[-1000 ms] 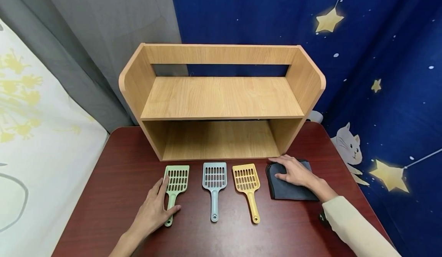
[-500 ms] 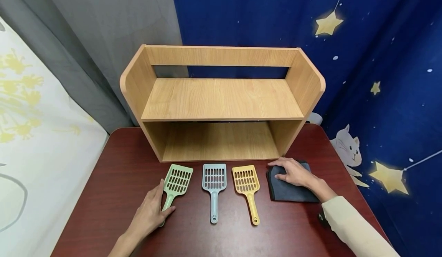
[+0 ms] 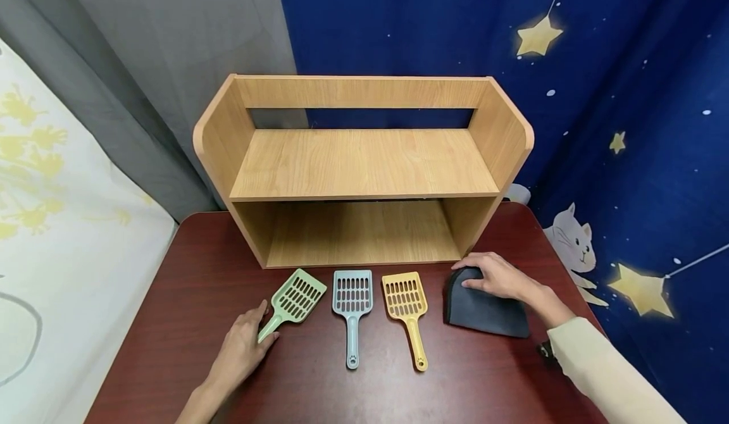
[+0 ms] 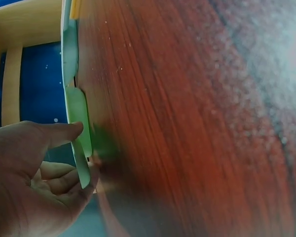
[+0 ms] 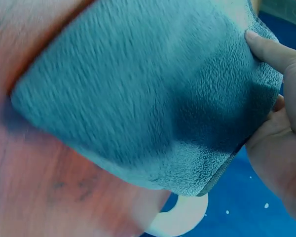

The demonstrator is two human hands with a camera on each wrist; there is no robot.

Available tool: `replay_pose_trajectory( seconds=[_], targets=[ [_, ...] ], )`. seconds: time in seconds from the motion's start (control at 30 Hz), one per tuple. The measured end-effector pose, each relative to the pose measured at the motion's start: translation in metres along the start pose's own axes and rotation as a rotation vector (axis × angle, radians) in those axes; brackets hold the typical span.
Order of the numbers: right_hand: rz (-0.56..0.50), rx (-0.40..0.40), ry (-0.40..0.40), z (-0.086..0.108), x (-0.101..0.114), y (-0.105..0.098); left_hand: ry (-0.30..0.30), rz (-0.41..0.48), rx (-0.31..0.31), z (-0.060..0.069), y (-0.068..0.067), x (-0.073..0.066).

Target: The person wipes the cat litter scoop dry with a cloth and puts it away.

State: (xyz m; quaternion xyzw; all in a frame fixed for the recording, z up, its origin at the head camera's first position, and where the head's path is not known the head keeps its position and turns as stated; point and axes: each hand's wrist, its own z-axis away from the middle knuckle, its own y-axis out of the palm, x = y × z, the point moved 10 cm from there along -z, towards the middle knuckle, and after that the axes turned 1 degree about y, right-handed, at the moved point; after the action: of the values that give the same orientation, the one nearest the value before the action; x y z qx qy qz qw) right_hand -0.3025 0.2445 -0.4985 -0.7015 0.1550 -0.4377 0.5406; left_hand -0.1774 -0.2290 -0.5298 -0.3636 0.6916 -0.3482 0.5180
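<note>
My left hand (image 3: 238,349) pinches the handle of a green litter scoop (image 3: 277,318), its slotted head tilted to the right. In the left wrist view the thumb lies on one face of the green scoop (image 4: 80,111) and the fingers on the other. My right hand (image 3: 502,277) grips the far edge of a folded dark grey-blue towel (image 3: 484,311). Up close in the right wrist view the towel (image 5: 123,84) looks fuzzy, with the thumb on top and part of its edge raised. Between the hands lie a blue litter scoop (image 3: 353,313) and a yellow litter scoop (image 3: 411,313).
A two-level wooden shelf (image 3: 364,164) stands at the back of the dark red table (image 3: 307,392), just behind the scoops. Grey cloth (image 3: 171,44) and a blue starry curtain (image 3: 410,25) hang behind. A small dark object (image 3: 545,349) lies by the right sleeve.
The green scoop has turned clockwise, its handle now pinched by my left hand. My right hand has gone from resting on the towel to gripping and raising its far edge.
</note>
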Motion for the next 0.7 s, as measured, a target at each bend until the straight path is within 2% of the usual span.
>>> replay_pose_trajectory(
  seconds=[0.17,0.4,0.53,0.7],
  targets=[
    [-0.024,0.019,0.006,0.005,0.000,-0.011,0.008,0.004,-0.054,-0.002,-0.004,0.004],
    [-0.061,0.026,-0.026,0.015,0.000,-0.031,0.023,0.007,-0.085,-0.002,-0.008,0.006],
    [-0.082,0.009,-0.044,0.022,0.000,-0.047,0.037,0.025,-0.092,-0.001,-0.009,0.007],
    [-0.167,0.007,-0.071,0.033,0.001,-0.064,0.037,0.034,-0.085,-0.002,-0.011,0.010]
  ],
)
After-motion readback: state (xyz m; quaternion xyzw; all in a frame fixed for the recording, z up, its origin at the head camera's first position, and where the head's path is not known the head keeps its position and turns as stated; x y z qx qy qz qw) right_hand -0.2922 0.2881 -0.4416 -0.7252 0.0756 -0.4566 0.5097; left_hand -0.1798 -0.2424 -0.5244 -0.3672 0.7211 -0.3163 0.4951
